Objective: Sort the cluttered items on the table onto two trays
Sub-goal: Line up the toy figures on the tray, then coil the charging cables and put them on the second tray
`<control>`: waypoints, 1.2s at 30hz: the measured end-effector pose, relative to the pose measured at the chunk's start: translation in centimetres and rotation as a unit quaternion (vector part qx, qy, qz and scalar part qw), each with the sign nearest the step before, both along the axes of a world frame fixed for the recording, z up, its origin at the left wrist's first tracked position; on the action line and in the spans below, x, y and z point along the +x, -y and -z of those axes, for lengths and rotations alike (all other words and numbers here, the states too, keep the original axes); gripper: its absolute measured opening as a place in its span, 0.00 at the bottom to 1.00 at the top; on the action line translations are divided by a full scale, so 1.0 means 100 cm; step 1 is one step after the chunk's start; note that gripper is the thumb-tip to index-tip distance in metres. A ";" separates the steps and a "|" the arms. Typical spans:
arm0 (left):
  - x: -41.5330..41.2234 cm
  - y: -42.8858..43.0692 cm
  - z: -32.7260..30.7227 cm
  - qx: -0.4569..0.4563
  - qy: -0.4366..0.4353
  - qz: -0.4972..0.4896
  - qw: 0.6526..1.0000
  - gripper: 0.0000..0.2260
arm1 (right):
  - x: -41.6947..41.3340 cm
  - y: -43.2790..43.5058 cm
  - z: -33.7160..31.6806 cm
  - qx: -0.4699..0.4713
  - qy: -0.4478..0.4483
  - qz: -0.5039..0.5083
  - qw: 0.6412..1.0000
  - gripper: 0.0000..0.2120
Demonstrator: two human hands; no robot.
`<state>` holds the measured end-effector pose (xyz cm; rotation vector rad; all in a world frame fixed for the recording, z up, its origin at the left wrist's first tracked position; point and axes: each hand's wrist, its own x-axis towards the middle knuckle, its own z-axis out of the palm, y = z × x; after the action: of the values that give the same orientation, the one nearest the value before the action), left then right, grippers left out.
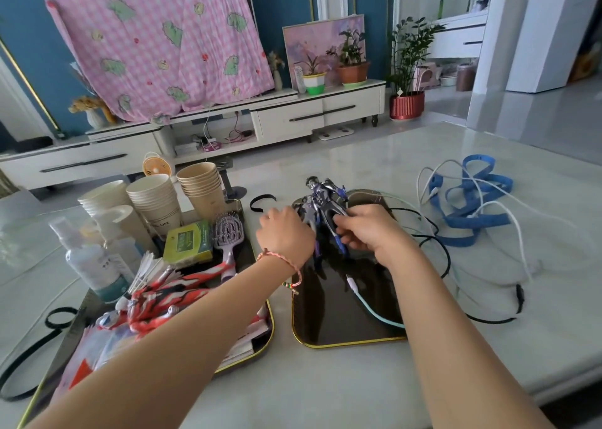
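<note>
While both hands meet over the far end of the right tray (342, 318), they have a purple figure (321, 200) between them, standing upright. The right hand (368, 230) has fingers and thumb curled round the figure's legs. The left hand (286, 233) is bunched against the figure's left side with its fingers hidden behind the knuckles, so whether it grips cannot be told; a braided bracelet (280, 261) circles its wrist.

Beneath the right forearm a mint cable (374, 311) crosses the dark, gold-rimmed tray. Just far of the left hand lies a black hair band (262, 202).

To the left, the left tray (270, 326) is crowded: a red figure (156, 295) lying near, a lilac hairbrush (228, 233), a green box (189, 241), a spray bottle (88, 259) and stacks of paper cups (202, 184) at the far end. A black strap (32, 347) loops off its left side.

To the right of the hands, a black cable (439, 249), a white cable (521, 233) and a blue strap (472, 200) lie tangled on the table (342, 383), which is pale, glossy marble.

Beyond it, across a shiny pale floor, a white low cabinet (293, 116) stands against a blue wall, with a pink checked cloth (156, 47) draped over what stands on it and potted plants (407, 70) at its right end.
</note>
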<state>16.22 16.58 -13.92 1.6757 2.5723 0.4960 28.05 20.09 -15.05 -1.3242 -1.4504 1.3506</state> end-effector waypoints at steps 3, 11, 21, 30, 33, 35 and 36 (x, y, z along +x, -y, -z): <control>0.001 0.004 0.002 0.077 0.009 0.088 0.993 0.14 | -0.010 -0.006 0.010 0.030 0.059 0.007 0.998 0.13; 0.007 -0.010 0.031 -0.019 -0.155 0.255 0.954 0.22 | 0.008 -0.001 0.010 0.215 0.464 0.108 0.852 0.21; 0.007 -0.009 0.028 -0.019 -0.093 0.234 0.968 0.27 | 0.027 -0.012 0.020 0.228 0.490 0.118 0.833 0.11; 0.016 0.002 0.019 0.013 -0.065 0.204 0.977 0.20 | 0.076 -0.028 -0.014 0.200 0.314 0.275 0.887 0.17; 0.032 0.034 0.006 0.039 -0.052 0.263 0.963 0.19 | 0.087 -0.036 -0.020 0.140 0.407 0.181 0.884 0.26; 0.046 0.065 0.004 -0.010 -0.053 0.326 0.944 0.24 | 0.092 -0.039 -0.022 0.091 0.457 0.105 0.879 0.28; 0.052 0.080 0.006 -0.052 -0.066 0.346 0.934 0.28 | 0.093 -0.040 -0.025 0.083 0.475 0.076 0.873 0.27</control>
<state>21.42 8.58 -14.53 2.4435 1.8212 0.1999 37.35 24.10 -12.59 -2.0625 -1.9489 0.4018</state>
